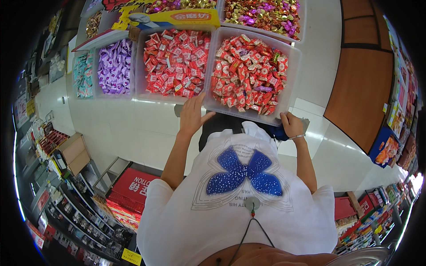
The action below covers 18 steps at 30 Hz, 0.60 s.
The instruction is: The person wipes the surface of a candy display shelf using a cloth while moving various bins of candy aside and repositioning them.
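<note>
A translucent plastic bin point(293, 71) full of red-wrapped candies point(249, 74) sits tilted in front of me, its near edge close to my body. My left hand point(193, 114) is at its near left corner, fingers along the side wall and thumb by the front. Around the near right corner, my right hand point(293, 124) is closed, with a bracelet on the wrist. Left of this bin stands a second translucent bin point(141, 66) of red and pink wrapped candies point(176, 63).
Further left are bins of purple-wrapped candies point(114, 68) and teal packets point(83, 74). Behind, a yellow printed sign point(179, 18) stands near a bin of foil-wrapped sweets point(263, 16). A brown wooden counter point(359, 96) is at right. A red promotional stand point(131, 183) is at lower left.
</note>
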Motion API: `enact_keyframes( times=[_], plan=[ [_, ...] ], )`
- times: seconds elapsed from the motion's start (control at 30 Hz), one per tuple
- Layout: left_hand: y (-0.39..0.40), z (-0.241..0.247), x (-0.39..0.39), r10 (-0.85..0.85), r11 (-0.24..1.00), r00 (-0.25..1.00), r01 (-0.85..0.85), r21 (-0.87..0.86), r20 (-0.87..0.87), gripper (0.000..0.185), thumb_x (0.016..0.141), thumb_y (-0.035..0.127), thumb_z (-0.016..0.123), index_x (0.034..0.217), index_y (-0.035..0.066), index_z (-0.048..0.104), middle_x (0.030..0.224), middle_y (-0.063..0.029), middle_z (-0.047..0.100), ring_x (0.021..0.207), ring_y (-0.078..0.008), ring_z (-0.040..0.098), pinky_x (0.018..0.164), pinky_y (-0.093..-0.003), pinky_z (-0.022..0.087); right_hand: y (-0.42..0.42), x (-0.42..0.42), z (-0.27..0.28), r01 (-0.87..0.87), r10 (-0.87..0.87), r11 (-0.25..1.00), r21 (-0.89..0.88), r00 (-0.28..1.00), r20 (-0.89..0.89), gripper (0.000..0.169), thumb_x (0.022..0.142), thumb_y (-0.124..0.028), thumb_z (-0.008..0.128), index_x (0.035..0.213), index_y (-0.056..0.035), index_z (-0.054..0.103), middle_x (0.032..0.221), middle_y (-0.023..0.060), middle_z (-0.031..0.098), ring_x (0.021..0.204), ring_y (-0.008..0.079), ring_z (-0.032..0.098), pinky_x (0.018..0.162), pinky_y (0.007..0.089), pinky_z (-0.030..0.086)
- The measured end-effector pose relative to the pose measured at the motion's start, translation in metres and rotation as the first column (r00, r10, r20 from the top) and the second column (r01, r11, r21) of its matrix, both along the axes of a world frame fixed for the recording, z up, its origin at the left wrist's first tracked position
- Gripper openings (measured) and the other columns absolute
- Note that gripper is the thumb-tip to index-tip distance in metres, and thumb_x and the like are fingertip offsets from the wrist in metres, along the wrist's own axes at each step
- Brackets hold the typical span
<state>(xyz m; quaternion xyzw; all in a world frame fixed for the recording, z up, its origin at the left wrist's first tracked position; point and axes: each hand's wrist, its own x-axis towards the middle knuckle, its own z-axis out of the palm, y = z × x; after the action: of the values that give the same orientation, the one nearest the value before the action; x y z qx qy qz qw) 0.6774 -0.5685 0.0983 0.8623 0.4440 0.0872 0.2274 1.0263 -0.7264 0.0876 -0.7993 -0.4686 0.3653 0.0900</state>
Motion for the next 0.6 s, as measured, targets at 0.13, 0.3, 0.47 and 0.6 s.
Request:
enact_keyframes(
  times=[0.13,0.3,0.47,0.6],
  plan=[
    [0.004,-0.006,-0.007,0.016,0.996,1.0,-0.016,-0.091,-0.005,0.076,0.067,0.041,0.076,0.127,0.007,0.044,0.105,-0.0105,0.058,0.095,-0.0291,0.056,0.084,-0.0402,0.044,-0.005,-0.003,-0.007,-0.003,0.002,1.0,0.019,0.999,0.041,0.04,0.091,-0.041,0.047,0.075,-0.0052,0.058,0.067,0.0193,0.061,0.064,0.039,0.059,0.057,0.0473,0.045],
    [0.008,-0.013,0.0,0.01,1.0,1.0,-0.01,0.011,0.003,0.077,0.066,0.043,0.076,0.128,0.011,0.043,0.101,-0.0095,0.059,0.091,-0.0275,0.056,0.082,-0.0388,0.044,0.002,-0.003,-0.013,0.062,-0.076,0.994,0.091,0.983,0.164,0.041,0.091,-0.041,0.046,0.075,-0.0049,0.057,0.067,0.0202,0.061,0.065,0.0403,0.059,0.058,0.0485,0.045],
    [-0.001,-0.018,-0.005,-0.009,0.998,0.999,0.011,0.061,-0.039,0.075,0.069,0.044,0.074,0.128,0.007,0.044,0.108,-0.0113,0.056,0.098,-0.0273,0.054,0.082,-0.0389,0.042,0.006,-0.008,-0.013,0.035,-0.027,0.999,-0.035,0.974,0.224,0.044,0.093,-0.042,0.039,0.084,-0.004,0.058,0.078,0.0229,0.063,0.076,0.0415,0.06,0.067,0.0507,0.046],
    [-0.006,-0.021,-0.004,-0.009,0.998,1.0,0.01,0.059,-0.028,0.069,0.072,0.04,0.074,0.128,0.011,0.046,0.11,-0.0112,0.055,0.099,-0.0295,0.053,0.084,-0.0397,0.042,-0.003,-0.002,-0.026,0.03,-0.031,1.0,0.009,0.976,0.217,0.045,0.093,-0.042,0.039,0.084,-0.0031,0.058,0.081,0.0241,0.063,0.08,0.042,0.06,0.072,0.0496,0.046]
  ],
)
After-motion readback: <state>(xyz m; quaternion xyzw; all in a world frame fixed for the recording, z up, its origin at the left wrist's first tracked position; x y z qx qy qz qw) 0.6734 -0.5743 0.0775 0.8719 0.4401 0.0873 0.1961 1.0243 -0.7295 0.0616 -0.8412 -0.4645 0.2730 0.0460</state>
